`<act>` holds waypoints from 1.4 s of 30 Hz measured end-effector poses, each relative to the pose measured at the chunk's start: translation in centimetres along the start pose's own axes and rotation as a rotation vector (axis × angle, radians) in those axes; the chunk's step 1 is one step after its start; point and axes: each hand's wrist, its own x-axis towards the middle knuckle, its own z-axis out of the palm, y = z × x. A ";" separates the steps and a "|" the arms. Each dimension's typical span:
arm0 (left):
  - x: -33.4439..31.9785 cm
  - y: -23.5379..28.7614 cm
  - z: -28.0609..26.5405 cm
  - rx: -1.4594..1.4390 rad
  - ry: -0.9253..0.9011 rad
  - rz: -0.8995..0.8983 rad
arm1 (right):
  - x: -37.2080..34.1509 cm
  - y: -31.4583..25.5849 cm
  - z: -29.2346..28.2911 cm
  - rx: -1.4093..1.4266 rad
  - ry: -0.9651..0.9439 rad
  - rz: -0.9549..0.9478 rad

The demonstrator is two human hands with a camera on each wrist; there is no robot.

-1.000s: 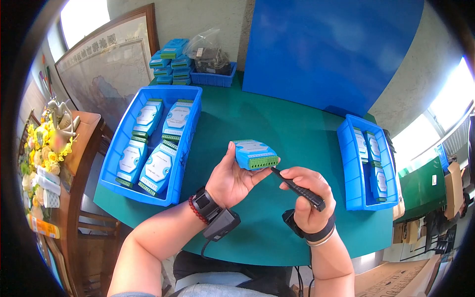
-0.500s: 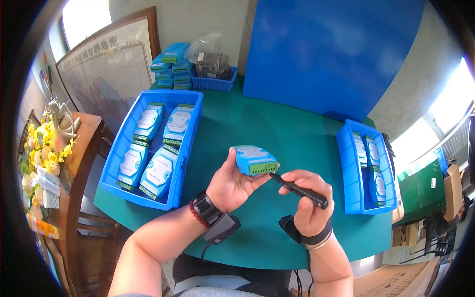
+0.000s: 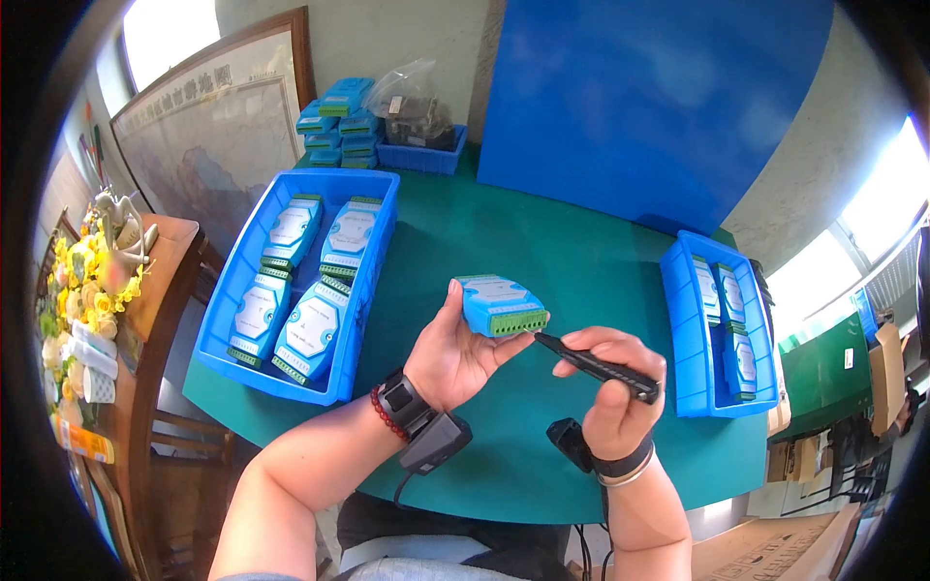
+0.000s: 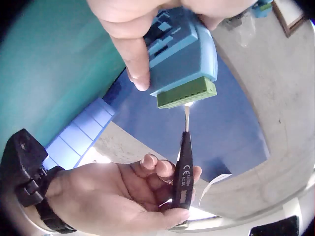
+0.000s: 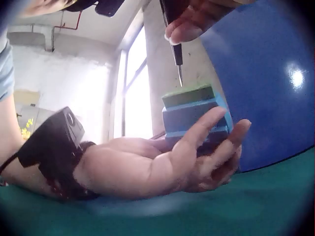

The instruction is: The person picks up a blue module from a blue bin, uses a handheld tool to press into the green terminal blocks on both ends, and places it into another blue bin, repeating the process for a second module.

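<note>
Above the green table, my left hand (image 3: 450, 353) grips a blue module (image 3: 496, 290) between thumb and fingers, its white label up. A green terminal block (image 3: 519, 322) along the module's edge faces my right hand (image 3: 620, 402). That hand pinches a black test screwdriver (image 3: 601, 369) by its handle, which bears a CE mark in the left wrist view. Its thin metal tip (image 4: 187, 117) points at the openings of the terminal block, right at its edge there. From the right wrist view, the left fingers (image 5: 199, 130) wrap under the module.
On the left a blue bin (image 3: 351, 373) holds several similar modules; another blue bin (image 3: 686, 373) with modules stands on the right. Stacked modules (image 3: 341, 126) and a small bin (image 3: 421, 158) with a plastic bag sit at the back, beside an upright blue panel (image 3: 639, 107).
My right hand and the handle end of the screwdriver have shifted slightly right, and more of the metal tip shows at the terminal block. The left hand holds the module nearly still.
</note>
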 end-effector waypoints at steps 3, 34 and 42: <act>0.0 0.0 -0.1 -0.005 -0.007 -0.003 | 0.0 -0.1 0.3 0.124 0.089 0.050; 0.1 -0.3 -0.2 0.010 0.031 0.000 | 0.0 0.3 0.7 0.127 0.110 0.115; 0.2 -0.3 -0.7 0.026 0.008 0.009 | 0.0 0.3 0.1 -0.246 -0.223 -0.138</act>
